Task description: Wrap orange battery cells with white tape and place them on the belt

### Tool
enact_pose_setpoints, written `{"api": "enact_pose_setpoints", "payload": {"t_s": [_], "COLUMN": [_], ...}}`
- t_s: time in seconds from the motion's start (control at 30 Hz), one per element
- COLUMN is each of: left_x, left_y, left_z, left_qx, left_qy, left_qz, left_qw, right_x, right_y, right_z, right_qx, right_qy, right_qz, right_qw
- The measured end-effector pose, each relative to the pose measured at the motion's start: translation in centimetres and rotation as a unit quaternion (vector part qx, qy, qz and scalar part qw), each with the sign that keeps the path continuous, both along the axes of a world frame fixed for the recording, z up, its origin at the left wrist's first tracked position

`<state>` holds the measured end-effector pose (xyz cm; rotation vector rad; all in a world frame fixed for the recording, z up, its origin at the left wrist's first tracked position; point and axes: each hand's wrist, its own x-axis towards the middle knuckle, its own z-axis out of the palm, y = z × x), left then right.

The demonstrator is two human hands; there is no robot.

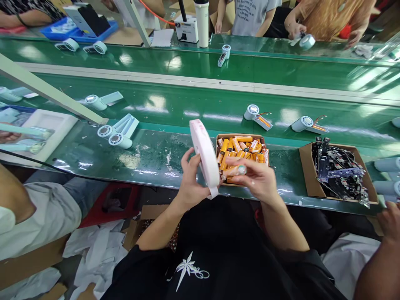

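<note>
Lettering (245, 9) "other world" on shirt (252, 24) beyond white roll (205, 152)

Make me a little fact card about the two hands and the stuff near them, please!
Left hand: holds a flat, round white roll
Right hand: pinches a small orange cylinder with a green end
Behind right hand: brown cardboard box, partly hidden, filled with orange cylinders
Farther right: another brown cardboard box, holding thin black parts
Beyond boxes: long, shiny green belt carrying pale-blue plastic gadgets with round heads
Cylinder count: can't tell; they overlap
</note>
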<state>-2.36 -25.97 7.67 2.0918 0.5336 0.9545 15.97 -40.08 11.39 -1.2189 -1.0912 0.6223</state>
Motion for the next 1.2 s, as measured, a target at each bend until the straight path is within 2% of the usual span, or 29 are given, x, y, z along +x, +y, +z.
{"api": "enact_pose_setpoints", "payload": {"t_s": [0.03, 0.1, 0.17, 0.27, 0.37, 0.47, 0.57, 0.67, 0.77, 0.87, 1.0, 1.1, 1.2], "left_x": [-0.4, -1.2, -1.9, -2.6, -2.8, -2.8, -2.8, -2.7, -2.3, -1.6, -0.2, 0.7, 0.3], "left_y": [0.4, 1.3, 1.8, 2.0, 1.8, 1.8, 2.0, 1.7, 0.7, -0.3, -1.3, -3.1, -5.5], "left_z": [0.0, 0.0, 0.0, -0.1, 0.0, 0.4, 0.6, 0.4, -0.2, -0.6, -0.5, 0.0, 0.2], "left_qx": [0.092, 0.24, 0.31, 0.356, 0.374, 0.39, 0.401, 0.371, 0.334, 0.316, 0.378, 0.4, 0.365], "left_qy": [0.026, 0.066, 0.098, 0.126, 0.124, 0.126, 0.142, 0.149, 0.144, 0.123, 0.107, 0.101, 0.101], "left_qz": [0.028, 0.07, 0.087, 0.092, 0.092, 0.093, 0.078, 0.047, 0.04, 0.074, 0.15, 0.185, 0.174], "left_qw": [0.995, 0.966, 0.942, 0.921, 0.915, 0.907, 0.902, 0.915, 0.931, 0.938, 0.908, 0.892, 0.909], "right_x": [0.4, 1.1, 1.7, 2.2, 2.2, 2.3, 2.8, 3.7, 3.9, 2.5, -1.4, -3.1, -1.0], "right_y": [-0.3, -0.8, -1.1, -1.0, -0.8, -0.6, -0.4, -0.1, 0.5, 1.2, 2.4, 2.9, 1.8], "right_z": [0.4, 1.4, 2.3, 3.1, 3.0, 2.7, 2.4, 1.6, 0.5, -0.4, -0.9, -0.8, 0.1], "right_qx": [0.003, -0.001, -0.018, -0.068, -0.123, -0.148, -0.168, -0.172, -0.112, 0.006, 0.143, 0.157, 0.111], "right_qy": [0.017, 0.027, -0.009, -0.119, -0.2, -0.213, -0.167, -0.06, 0.078, 0.186, 0.277, 0.312, 0.315], "right_qz": [-0.032, -0.089, -0.116, -0.127, -0.113, -0.083, -0.046, -0.036, -0.1, -0.17, -0.247, -0.268, -0.221], "right_qw": [0.999, 0.996, 0.993, 0.982, 0.965, 0.962, 0.97, 0.983, 0.986, 0.968, 0.918, 0.898, 0.916]}}
